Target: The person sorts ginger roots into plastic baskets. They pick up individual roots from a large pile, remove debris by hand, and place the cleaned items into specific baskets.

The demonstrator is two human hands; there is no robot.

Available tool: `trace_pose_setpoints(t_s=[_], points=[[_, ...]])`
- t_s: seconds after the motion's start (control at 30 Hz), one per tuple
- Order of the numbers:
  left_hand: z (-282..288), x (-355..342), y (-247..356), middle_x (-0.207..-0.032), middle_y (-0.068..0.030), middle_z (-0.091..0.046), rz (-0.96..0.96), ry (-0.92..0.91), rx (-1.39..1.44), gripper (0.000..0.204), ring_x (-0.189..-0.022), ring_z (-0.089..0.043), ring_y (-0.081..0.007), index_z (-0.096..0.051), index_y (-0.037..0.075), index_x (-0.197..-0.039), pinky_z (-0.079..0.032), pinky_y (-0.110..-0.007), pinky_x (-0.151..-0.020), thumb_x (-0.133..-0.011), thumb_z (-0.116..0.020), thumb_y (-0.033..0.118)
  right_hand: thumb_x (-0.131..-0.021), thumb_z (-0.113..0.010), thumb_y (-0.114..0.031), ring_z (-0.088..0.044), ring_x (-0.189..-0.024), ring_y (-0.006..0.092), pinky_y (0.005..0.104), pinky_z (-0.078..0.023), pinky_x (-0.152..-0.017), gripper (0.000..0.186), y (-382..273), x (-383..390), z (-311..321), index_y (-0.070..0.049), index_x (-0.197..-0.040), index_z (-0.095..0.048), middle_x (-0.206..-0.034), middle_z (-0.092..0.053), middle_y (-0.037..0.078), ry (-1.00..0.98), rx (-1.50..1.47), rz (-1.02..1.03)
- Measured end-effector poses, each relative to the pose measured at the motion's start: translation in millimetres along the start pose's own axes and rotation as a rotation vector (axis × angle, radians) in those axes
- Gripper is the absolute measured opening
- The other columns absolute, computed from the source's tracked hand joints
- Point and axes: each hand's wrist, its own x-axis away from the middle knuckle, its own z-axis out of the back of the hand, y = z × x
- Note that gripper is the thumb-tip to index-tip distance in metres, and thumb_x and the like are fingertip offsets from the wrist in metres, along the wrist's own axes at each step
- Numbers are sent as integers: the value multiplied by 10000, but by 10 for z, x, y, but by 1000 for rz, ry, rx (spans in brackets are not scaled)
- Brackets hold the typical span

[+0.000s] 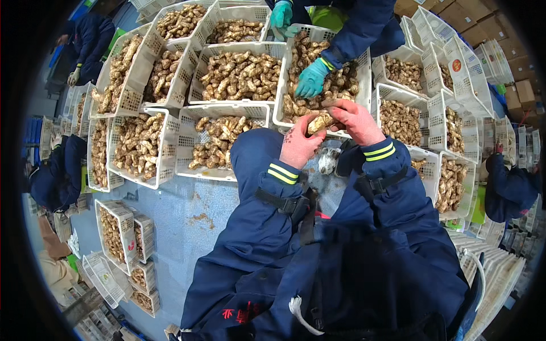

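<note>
In front of me, both my hands wear pink-coral gloves. My left hand (301, 141) is closed round a short, knobby brown-and-cream root (319, 123). Its cut-looking pale side faces up. Close against it, my right hand (358, 122) has its fingers bent and pressed together by a dark brown bit at the root's upper end; what exactly they pinch is unclear. The hands hover over the near edge of a white plastic crate (277, 113) full of similar roots. A co-worker's teal-gloved hand (311, 79) reaches into that same crate.
More white crates of roots surround me, such as one at left (170, 150) and one at right (424, 101). The co-worker's other gloved hand (281, 16) is at the far side. Stacked crates (495, 278) stand by my right side. Other people sit at both edges.
</note>
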Motion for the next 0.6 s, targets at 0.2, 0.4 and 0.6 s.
trace_pose_setpoints(t_s=[0.2, 0.4, 0.6], points=[[35, 70, -176, -832, -68, -600, 418, -164, 801, 302, -686, -579, -151, -525, 10, -987, -477, -272, -611, -831, -555, 267, -867, -480, -235, -576, -806, 150, 244, -466, -676, 331, 100, -81, 95, 6, -1092, -506, -960, -593, 96, 170, -13, 40], [107, 71, -115, -835, -74, -605, 572, -345, 1341, 369, -674, -569, -172, -536, 29, -1014, -459, -293, -599, -867, -458, 359, -863, -508, -279, -560, -874, 135, 243, -450, -757, 427, 222, -80, 4, 14, -1168, -452, -1031, -571, 76, -53, -200, 25], [15, 106, -128, -942, -109, -592, 507, -478, 1503, 475, -730, -551, -191, -490, 49, -1115, -429, -314, -655, -889, -356, 443, -840, -532, -274, -432, -637, 36, 168, -380, -578, 508, 155, -22, -281, -35, -1260, -376, -750, -472, -54, -154, -202, -61]])
